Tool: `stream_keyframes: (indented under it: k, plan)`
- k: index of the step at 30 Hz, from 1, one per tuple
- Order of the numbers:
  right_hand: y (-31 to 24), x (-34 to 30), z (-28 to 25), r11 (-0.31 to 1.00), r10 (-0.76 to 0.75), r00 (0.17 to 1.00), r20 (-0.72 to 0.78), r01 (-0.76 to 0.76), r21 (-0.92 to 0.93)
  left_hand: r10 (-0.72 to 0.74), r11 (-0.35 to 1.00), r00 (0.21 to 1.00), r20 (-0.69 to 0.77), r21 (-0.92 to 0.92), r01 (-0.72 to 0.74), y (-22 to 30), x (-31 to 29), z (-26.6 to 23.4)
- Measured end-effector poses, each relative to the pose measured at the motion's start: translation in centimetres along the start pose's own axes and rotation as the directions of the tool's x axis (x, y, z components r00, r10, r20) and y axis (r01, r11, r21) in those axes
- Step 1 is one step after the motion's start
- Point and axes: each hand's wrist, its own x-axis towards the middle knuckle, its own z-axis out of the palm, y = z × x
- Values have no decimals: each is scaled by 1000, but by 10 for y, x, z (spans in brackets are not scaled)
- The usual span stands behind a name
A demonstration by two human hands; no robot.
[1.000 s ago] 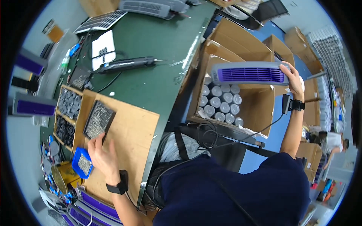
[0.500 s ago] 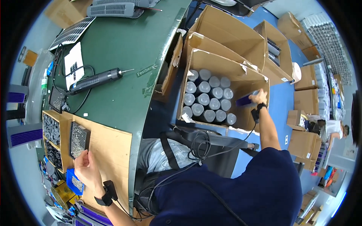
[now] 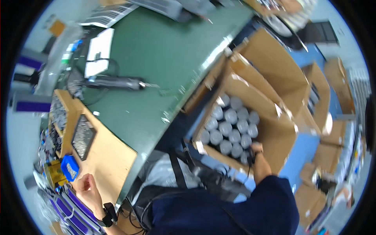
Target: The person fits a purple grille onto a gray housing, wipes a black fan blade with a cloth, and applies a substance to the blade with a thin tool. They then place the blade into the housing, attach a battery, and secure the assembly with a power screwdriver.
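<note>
My right hand [image 3: 256, 148] reaches into an open cardboard box [image 3: 256, 96], beside tightly packed grey cylinders [image 3: 225, 128] standing on end with round tops. Its fingers are blurred and partly hidden, so I cannot make out whether they grip anything. Over the wooden board [image 3: 107, 152] at the left, my left hand [image 3: 87, 188] is closed, fingers curled to the thumb; anything pinched there is too small to see. It is near a blue bin [image 3: 64, 167] of small metal pieces and a dark tray [image 3: 83, 137] of small screw-like parts.
On the green bench [image 3: 145, 47] lies a black electric screwdriver [image 3: 113, 82] with its cable. A wooden divided box [image 3: 66, 105] holds dark parts. More cardboard boxes [image 3: 278, 58] stand behind mine. Purple-and-grey parts [image 3: 74, 207] sit at the lower left. Another person is at the far top.
The view has turned. My right hand moved left across the box to the cylinders; the purple part it held is no longer visible. My left hand shifted from the tray toward me.
</note>
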Motion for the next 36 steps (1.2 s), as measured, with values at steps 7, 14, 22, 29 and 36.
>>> stream_keyframes:
  k: [7,14,22,29,36]
  plan:
    - [42,-6,22,787,264,950,-168,-111,606,32,985,998,59,-171,-21,-2,6,25]
    - [-57,-166,-396,108,145,400,-905,903,417,88,974,996,17,-210,-82,-14,7,11]
    - [-202,-217,-671,783,43,-503,-863,553,-283,85,973,985,-151,-200,-114,-38,8,-41]
    - [-171,-143,-717,881,0,78,-997,472,37,-140,983,918,-372,-164,83,-117,-36,-86]
    - [-164,-149,-729,662,241,-87,-967,743,98,-326,940,740,-588,-116,322,-172,-103,-144]
